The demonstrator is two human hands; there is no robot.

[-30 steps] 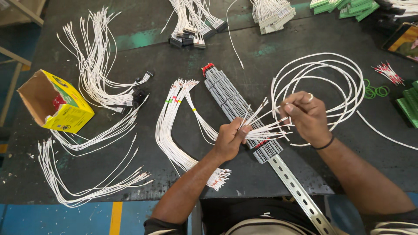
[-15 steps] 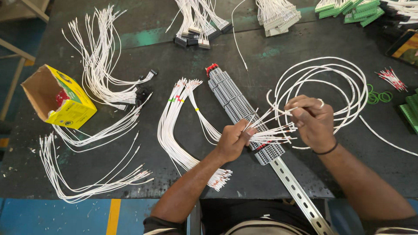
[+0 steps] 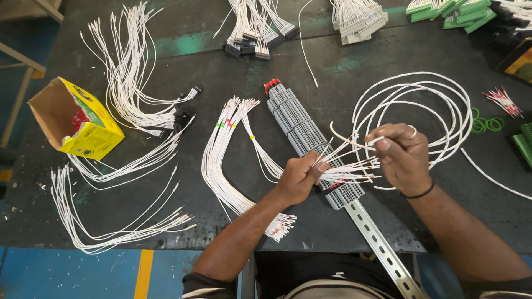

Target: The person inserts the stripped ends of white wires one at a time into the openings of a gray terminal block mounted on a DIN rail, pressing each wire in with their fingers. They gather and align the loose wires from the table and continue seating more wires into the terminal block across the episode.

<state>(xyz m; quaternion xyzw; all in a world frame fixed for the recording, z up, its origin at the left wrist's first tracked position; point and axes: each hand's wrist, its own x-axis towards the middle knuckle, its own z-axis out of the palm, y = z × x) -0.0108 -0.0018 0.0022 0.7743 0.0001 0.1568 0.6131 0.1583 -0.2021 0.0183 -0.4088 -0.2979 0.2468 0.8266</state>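
Note:
A row of grey terminal blocks (image 3: pixel 296 124) sits on a metal rail (image 3: pixel 379 246) running diagonally across the dark table (image 3: pixel 343 66). My left hand (image 3: pixel 296 177) grips a bunch of white wires (image 3: pixel 346 169) fanning out over the blocks. My right hand (image 3: pixel 402 155) pinches the end of one white wire from that bunch; the wires loop in a big coil (image 3: pixel 421 99) behind it. A loose bundle of white wires with red tips (image 3: pixel 227 160) lies just left of my left hand.
An open yellow cardboard box (image 3: pixel 75 119) stands at the left. More white wire bundles (image 3: pixel 133 83) lie left and at the far edge. Green connectors (image 3: pixel 449 11) and green rings (image 3: pixel 487 123) lie at the right, beside red-tipped ferrules (image 3: pixel 503 101).
My right hand has shifted slightly right, drawing one wire out from the bunch. My left hand keeps its grip on the wires.

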